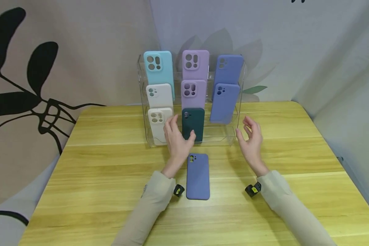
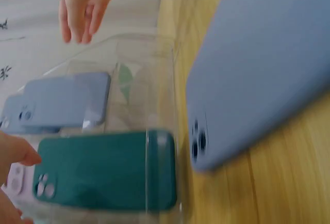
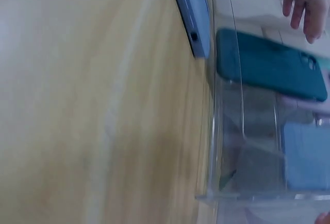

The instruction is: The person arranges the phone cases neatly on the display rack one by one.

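My left hand [image 1: 178, 141] hovers in front of the clear rack's bottom tier, thumb and fingers apart, between a white phone case [image 1: 158, 131] and a dark green phone case [image 1: 193, 123]. Its thumb tip overlaps the green case in the head view; nothing sits in its grasp. Beside the rack's right front corner, my right hand [image 1: 251, 140] is raised with loosely bent fingers and holds nothing. A blue-purple phone case [image 1: 198, 177] lies flat on the table between my forearms, camera cutouts toward the rack. In the left wrist view the green case [image 2: 103, 172] leans behind the rack's clear lip.
The clear tiered rack [image 1: 221, 140] stands at the table's back edge. Upper tiers hold a turquoise case [image 1: 160, 73], a white case [image 1: 159, 95], two lilac cases [image 1: 195, 73] and two blue-purple cases [image 1: 225, 107]. A patterned curtain [image 1: 110, 51] hangs behind the wooden table [image 1: 110, 191].
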`<state>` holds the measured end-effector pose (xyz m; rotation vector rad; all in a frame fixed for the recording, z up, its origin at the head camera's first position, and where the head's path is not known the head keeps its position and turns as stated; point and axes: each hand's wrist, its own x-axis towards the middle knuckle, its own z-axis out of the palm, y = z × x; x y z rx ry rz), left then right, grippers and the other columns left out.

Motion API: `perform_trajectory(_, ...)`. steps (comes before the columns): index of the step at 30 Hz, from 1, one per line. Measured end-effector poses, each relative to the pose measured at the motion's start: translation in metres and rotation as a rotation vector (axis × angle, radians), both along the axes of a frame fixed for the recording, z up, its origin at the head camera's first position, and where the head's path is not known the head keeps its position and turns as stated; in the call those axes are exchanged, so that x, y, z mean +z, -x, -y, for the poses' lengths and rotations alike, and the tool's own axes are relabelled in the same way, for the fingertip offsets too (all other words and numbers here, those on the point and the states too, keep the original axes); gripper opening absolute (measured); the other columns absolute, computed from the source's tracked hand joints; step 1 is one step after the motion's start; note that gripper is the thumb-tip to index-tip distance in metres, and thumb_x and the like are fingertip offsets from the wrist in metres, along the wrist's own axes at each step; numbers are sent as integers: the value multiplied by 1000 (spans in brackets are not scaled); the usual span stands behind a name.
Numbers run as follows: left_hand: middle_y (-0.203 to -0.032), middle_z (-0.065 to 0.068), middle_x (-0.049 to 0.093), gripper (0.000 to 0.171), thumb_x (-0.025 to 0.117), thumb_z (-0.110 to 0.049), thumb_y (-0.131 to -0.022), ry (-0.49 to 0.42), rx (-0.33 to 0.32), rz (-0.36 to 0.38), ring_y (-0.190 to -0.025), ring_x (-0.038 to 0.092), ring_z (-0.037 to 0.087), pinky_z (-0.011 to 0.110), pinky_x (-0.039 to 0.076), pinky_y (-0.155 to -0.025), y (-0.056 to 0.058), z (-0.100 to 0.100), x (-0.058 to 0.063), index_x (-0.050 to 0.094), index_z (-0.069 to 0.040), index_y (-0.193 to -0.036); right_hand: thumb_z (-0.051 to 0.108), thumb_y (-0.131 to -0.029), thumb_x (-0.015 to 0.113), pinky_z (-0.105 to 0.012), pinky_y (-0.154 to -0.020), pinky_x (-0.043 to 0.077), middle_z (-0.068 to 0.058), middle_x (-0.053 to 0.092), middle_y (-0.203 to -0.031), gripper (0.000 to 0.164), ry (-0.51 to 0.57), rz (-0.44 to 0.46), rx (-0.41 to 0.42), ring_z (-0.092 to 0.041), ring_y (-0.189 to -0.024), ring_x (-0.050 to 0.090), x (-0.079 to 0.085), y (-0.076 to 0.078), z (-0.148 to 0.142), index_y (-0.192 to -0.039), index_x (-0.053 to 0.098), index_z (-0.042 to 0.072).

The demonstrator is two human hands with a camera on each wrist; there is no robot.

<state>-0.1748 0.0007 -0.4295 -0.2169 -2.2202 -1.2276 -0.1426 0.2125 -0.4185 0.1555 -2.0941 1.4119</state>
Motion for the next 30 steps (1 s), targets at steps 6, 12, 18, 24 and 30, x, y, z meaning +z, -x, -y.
perform_trajectory(6, -118, 21, 46, 53, 65, -3, -75, -51, -77, -91, -105, 47, 33, 43, 42, -91, -5, 36, 2, 47, 8, -124, -20, -80, 58, -44, -97, 43, -35, 45, -118, 43, -98, -82, 49, -43, -111, 47, 0, -14, 20, -121, 44, -21)
perform_trajectory(12, -110, 22, 50, 41, 60, 2, -76, -63, -46, -184, -98, 50, 33, 46, 45, -84, -4, 65, 0, 52, 9, -115, -15, -78, 65, -34, -94, 46, -28, 52, -116, 46, -154, -66, 182, -38, -107, 53, -29, -16, 34, -121, 52, -12)
perform_trajectory(18, -105, 24, 51, 38, 57, 4, -75, -61, 22, -220, -95, 51, 34, 47, 46, -83, 3, 87, -4, 53, 11, -112, 2, -77, 74, -36, -91, 49, -18, 57, -112, 49, -269, 13, 266, -31, -103, 55, -48, -23, 52, -121, 55, -6)
perform_trajectory(24, -105, 24, 51, 35, 58, 3, -77, -45, 76, -237, -94, 50, 35, 45, 46, -83, 13, 102, -10, 52, 11, -110, 15, -73, 80, -43, -81, 52, -21, 57, -112, 59, -370, 90, 298, -35, -98, 57, -56, -28, 67, -121, 54, -7)
perform_trajectory(30, -106, 24, 50, 35, 58, 3, -78, -50, 81, -217, -94, 49, 33, 43, 44, -84, 17, 109, -13, 52, 11, -112, 18, -72, 81, -45, -83, 50, -20, 56, -115, 61, -401, 139, 303, -36, -101, 57, -58, -28, 73, -120, 54, -9)
